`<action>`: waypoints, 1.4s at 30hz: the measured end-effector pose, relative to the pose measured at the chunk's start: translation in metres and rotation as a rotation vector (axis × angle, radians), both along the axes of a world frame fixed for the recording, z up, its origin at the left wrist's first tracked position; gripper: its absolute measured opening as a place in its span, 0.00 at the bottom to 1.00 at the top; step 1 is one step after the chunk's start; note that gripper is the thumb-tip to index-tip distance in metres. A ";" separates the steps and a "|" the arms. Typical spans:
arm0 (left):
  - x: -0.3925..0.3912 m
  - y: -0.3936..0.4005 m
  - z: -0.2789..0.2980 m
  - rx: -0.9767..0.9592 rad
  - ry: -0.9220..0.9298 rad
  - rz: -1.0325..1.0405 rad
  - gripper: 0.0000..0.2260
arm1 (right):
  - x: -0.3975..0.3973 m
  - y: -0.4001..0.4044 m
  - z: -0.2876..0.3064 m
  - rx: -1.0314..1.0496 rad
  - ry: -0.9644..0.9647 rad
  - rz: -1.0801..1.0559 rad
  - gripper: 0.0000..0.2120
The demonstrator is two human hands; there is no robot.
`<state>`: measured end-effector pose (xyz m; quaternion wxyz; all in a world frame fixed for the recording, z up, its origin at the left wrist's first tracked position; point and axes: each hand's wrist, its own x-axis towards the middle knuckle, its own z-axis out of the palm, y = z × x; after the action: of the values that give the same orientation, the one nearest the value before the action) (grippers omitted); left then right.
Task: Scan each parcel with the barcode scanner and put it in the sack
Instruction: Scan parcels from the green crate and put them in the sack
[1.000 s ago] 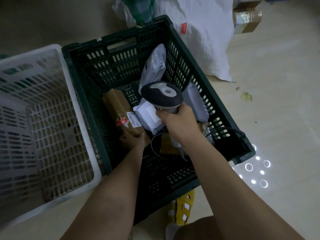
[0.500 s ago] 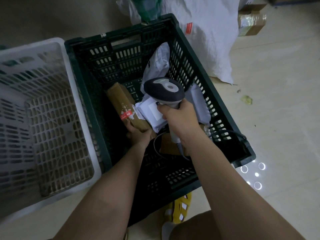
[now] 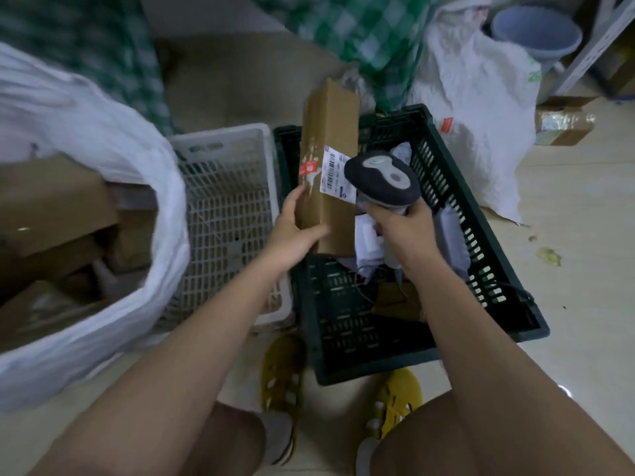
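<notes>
My left hand (image 3: 295, 231) grips 1 tall cardboard parcel (image 3: 328, 159) upright over the green crate (image 3: 481, 235). My right hand (image 3: 405, 231) fingers clasp the barcode scanner (image 3: 383, 180), just right of its label (image 3: 335, 173).

Probably parcel depot: sacks (image 3: 86, 187), crates (image 3: 481, 235).

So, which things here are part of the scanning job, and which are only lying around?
Part of the job:
- long cardboard parcel, held by the left hand
- barcode scanner, gripped by the right hand
- white sack at the left
- dark green crate holding more parcels

Lying around:
- white crate
- taped box on the floor
- bucket
</notes>
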<state>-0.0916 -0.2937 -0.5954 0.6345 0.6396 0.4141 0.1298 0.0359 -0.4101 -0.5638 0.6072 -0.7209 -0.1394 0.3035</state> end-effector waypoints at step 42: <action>-0.085 0.028 0.017 0.024 0.118 -0.245 0.31 | -0.025 -0.051 0.056 -0.329 -0.597 0.478 0.12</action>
<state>-0.1771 -0.2655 -0.5784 0.6125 0.6995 0.3677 0.0185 0.0111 -0.4616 -0.5076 0.3291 -0.8120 -0.4226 0.2318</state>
